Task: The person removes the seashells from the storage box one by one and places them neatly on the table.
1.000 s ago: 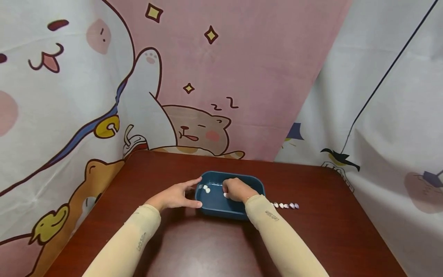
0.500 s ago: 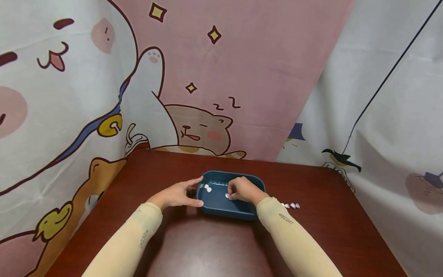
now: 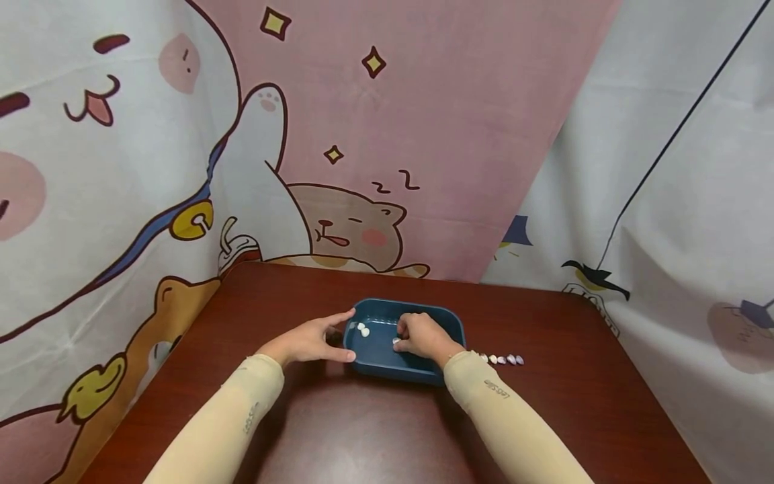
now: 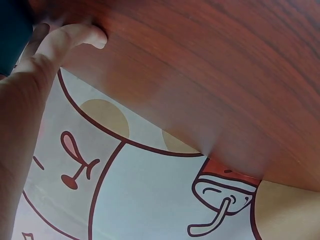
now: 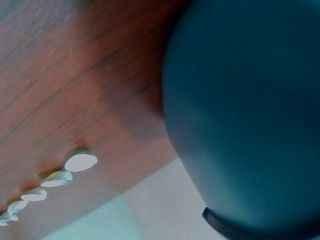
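Note:
A dark blue rectangular tub (image 3: pixel 387 376) stands on the table, and its outer wall (image 5: pixel 240 120) fills much of the right wrist view. My left hand (image 3: pixel 308 341) rests at the tub's left end, thumb at the near corner and fingertip at the far corner. In the left wrist view, another finger (image 4: pixel 92 36) of it extends over the table. Inside the tub, my right hand (image 3: pixel 420 335) pinches a small white shell (image 3: pixel 396 341) low over the floor. Two more white shells (image 3: pixel 363 331) lie near the left end.
Several small white and purplish shells (image 3: pixel 511 359) form a row on the table, right of the tub; the row of shells (image 5: pixel 57 178) also shows in the right wrist view. A cartoon-printed cloth (image 3: pixel 447 134) hangs around the dark red wooden table (image 3: pixel 338 430).
My right hand has moved slightly right inside the tub, then a little back left, staying at the same shell. The left hand keeps its place at the tub's end.

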Motion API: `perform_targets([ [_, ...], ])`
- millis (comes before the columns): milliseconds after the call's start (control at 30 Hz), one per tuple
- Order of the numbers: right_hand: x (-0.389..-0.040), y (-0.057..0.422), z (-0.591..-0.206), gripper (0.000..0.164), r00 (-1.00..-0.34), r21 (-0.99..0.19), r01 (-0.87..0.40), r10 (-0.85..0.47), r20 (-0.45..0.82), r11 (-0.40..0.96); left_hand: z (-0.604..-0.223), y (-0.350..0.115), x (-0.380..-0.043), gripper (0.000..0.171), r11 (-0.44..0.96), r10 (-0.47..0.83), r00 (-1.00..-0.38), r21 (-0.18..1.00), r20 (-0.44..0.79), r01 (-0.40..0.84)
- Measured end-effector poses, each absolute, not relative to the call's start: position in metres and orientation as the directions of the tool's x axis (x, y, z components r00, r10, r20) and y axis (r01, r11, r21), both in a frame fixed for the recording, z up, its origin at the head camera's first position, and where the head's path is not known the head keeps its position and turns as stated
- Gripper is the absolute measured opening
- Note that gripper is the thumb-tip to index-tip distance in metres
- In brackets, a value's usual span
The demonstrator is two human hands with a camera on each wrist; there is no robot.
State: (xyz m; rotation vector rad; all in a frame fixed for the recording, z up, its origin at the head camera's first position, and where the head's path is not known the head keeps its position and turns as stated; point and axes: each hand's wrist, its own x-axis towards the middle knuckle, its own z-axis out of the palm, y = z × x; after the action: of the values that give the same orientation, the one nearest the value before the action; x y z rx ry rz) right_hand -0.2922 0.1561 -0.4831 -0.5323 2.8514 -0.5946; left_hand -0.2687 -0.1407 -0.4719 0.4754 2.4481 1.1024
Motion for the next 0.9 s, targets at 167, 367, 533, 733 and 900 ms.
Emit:
perform_targets([
  [167,-0.2913,0.1578,-0.483,0.02,-0.924,-0.413,-0.302,-0.37,-0.093,0.859,-0.4697,-0.1397,-0.2663,0.102,0.63,0.464,-0.858,0.763,-0.222,0.143],
  [367,-0.2926,0.1592,-0.4876,0.017,-0.898,-0.437,-0.384,-0.438,-0.027,0.814,-0.4699,-0.1397,-0.2655,0.102,0.636,0.457,-0.86,0.759,-0.226,0.138],
  [533,-0.294,0.1587,-0.4917,0.01,-0.872,-0.427,-0.449,-0.49,0.017,0.784,-0.4717,-0.1385,-0.2664,0.102,0.633,0.458,-0.859,0.763,-0.23,0.133],
  [733,-0.2945,0.1579,-0.4911,0.008,-0.865,-0.447,-0.449,-0.501,0.003,0.773,-0.473,-0.139,-0.2674,0.103,0.631,0.452,-0.862,0.765,-0.228,0.129],
  [900,-0.2945,0.1566,-0.4897,0.019,-0.864,-0.46,-0.445,-0.504,-0.006,0.768,-0.4724,-0.1407,-0.2668,0.103,0.633,0.448,-0.863,0.765,-0.231,0.124],
])
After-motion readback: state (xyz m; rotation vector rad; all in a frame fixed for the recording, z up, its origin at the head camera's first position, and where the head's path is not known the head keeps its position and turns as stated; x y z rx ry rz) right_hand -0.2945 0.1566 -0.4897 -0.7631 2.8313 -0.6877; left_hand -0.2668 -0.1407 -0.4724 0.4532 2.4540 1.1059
